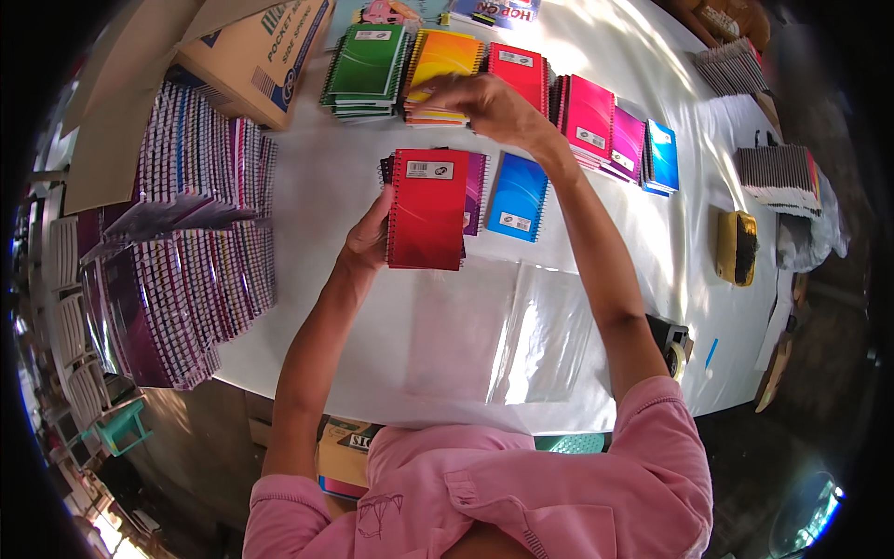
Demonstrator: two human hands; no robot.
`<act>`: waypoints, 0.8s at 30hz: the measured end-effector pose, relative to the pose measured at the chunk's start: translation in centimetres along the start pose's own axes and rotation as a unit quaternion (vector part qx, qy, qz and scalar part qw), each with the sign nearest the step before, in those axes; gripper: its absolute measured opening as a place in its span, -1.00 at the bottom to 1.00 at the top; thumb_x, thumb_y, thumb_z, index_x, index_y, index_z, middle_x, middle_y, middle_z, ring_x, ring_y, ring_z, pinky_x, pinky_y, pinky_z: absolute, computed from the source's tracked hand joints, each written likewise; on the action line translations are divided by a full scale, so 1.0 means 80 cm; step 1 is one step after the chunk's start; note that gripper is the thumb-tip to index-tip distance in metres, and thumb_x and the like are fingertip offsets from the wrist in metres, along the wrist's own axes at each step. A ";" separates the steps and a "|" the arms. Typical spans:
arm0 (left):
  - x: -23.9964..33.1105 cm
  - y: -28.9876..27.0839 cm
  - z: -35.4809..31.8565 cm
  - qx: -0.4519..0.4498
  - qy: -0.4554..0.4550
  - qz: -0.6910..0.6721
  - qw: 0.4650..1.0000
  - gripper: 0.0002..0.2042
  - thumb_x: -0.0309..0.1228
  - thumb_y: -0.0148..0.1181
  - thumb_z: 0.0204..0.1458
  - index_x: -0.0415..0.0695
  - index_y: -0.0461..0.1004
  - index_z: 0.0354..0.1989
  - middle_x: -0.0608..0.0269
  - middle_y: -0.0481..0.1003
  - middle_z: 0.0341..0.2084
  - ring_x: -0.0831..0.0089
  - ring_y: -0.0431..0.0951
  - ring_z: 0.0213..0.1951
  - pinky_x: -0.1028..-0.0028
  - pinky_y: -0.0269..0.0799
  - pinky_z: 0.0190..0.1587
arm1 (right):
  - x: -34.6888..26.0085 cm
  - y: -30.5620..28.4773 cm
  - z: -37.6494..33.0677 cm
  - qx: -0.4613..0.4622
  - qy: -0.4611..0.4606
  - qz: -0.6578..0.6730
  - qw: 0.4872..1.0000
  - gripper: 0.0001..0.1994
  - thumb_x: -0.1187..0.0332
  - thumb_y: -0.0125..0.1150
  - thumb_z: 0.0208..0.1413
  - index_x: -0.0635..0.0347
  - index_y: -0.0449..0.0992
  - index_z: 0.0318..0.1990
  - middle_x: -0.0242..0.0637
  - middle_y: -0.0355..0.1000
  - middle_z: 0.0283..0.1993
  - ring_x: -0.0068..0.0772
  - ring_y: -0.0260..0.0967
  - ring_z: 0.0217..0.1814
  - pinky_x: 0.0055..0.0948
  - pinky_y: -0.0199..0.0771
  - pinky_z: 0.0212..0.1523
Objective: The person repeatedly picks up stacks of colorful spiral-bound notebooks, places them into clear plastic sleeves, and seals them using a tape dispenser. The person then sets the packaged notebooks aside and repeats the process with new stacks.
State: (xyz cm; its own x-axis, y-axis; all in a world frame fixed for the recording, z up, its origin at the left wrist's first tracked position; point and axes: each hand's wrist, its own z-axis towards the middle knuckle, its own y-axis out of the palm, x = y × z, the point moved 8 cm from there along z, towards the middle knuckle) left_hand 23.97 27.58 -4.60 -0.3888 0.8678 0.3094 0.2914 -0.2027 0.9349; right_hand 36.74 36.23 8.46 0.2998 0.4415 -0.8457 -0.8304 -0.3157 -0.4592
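My left hand grips the spiral edge of a small red notebook, thumb along its coil. Other notebooks show beneath it, among them a purple notebook. Above the pile of yellow spiral notebooks is my right hand, its fingers bent and blurred; whether they touch a yellow cover I cannot tell. A blue notebook lies alone to the right of the held ones. The row of piles also has green notebooks, red notebooks, pink notebooks, magenta notebooks and blue notebooks.
Clear plastic sleeves lie on the white table near me. Tall plastic-wrapped notebook stacks and a cardboard box stand left. To the right are a yellow-and-black block, a tape dispenser and more notebook bundles.
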 end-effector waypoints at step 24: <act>0.066 -0.100 -0.043 0.189 0.125 0.028 0.974 -0.35 0.01 0.25 0.02 -0.13 0.25 0.19 0.20 0.43 0.01 0.35 0.45 0.05 0.29 0.43 0.10 | 0.055 0.093 0.094 0.166 -0.031 -0.492 0.854 -0.62 0.46 0.19 -0.03 0.31 0.46 0.00 -0.02 0.36 0.16 -0.08 0.26 0.27 -0.12 0.15 0.34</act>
State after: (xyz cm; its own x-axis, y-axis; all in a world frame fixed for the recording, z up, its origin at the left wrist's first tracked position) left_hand 16.60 32.23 -9.81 -0.5496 0.7131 0.4352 0.6005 -0.0250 0.7992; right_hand 28.37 42.18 3.38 0.9124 0.4024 -0.0753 -0.2819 0.4843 -0.8282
